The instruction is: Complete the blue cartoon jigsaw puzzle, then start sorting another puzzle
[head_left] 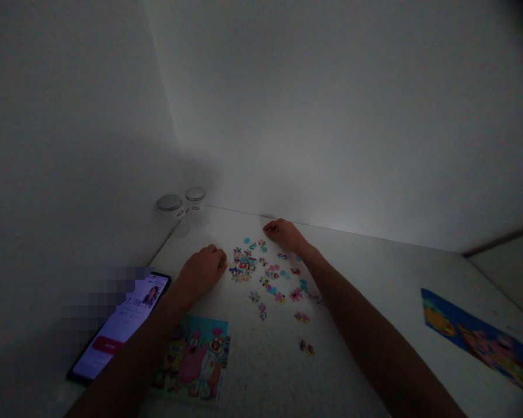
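The person's two bare forearms reach up from the bottom of the view across a white table [422, 278]. The left hand [200, 273] lies loosely curled at the near edge of a cluster of jigsaw pieces [244, 264], and the right hand [285, 235] rests with bent fingers just beyond it; whether either pinches a piece cannot be told. More pieces lie scattered toward the right forearm. In the far corner, two glass jars [183, 206] with silver lids stand side by side, their contents too dim to make out. A lit smartphone [124, 325] lies beside the left forearm, near a SpongeBob picture card [196, 360]; another printed sheet [475, 334] lies to the right.
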Demonstrator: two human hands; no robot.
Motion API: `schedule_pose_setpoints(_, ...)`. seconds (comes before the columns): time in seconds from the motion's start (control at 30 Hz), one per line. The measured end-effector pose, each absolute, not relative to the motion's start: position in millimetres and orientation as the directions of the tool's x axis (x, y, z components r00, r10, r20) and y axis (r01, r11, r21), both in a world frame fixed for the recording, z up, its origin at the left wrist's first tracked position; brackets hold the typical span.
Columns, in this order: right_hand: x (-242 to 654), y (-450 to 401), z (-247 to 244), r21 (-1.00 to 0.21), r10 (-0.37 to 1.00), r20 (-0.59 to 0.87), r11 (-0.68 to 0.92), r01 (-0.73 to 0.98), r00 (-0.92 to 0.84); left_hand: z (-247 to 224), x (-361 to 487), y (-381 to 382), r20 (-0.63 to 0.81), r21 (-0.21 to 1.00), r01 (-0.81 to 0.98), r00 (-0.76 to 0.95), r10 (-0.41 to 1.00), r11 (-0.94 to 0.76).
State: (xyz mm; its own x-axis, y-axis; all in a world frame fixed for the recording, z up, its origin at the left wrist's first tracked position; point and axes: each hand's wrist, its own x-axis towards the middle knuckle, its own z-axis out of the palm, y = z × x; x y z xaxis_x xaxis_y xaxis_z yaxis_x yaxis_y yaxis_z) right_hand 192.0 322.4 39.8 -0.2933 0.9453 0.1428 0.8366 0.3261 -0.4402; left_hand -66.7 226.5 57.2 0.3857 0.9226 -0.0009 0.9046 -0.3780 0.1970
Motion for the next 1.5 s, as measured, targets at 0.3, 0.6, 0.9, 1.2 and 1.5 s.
schedule_pose_setpoints(0.3, 164, 261, 54, -0.450, 0.815, 0.173, 0.564, 0.692, -0.552, 53, -73, 229, 0.039, 0.232, 0.913, 0.337, 0.941, -0.336)
schedule_pose_setpoints(0.6, 143, 212, 45, -0.212, 0.687, 0.113, 0.722, 0.658, -0.718, 49, -65, 222, 0.131, 0.219, 0.882, 0.398, 0.908, -0.418)
schedule_pose_setpoints(0.9, 145, 197, 53, -0.333, 0.685, 0.138, 0.712, 0.618, -0.715, 36, -51, 232, 0.223, 0.196, 0.844, 0.457, 0.861, -0.499)
schedule_pose_setpoints(1.2, 140, 198, 50, -0.428, 0.787, 0.104, 0.587, 0.687, -0.608, 64, -61, 221, 0.298, 0.074, 0.845, 0.489, 0.820, -0.530)
schedule_pose_setpoints(1.5, 156, 224, 38, -0.450, 0.817, 0.169, 0.562, 0.694, -0.552, 67, -74, 168, 0.135, -0.066, 0.756, 0.653, 0.745, -0.651)
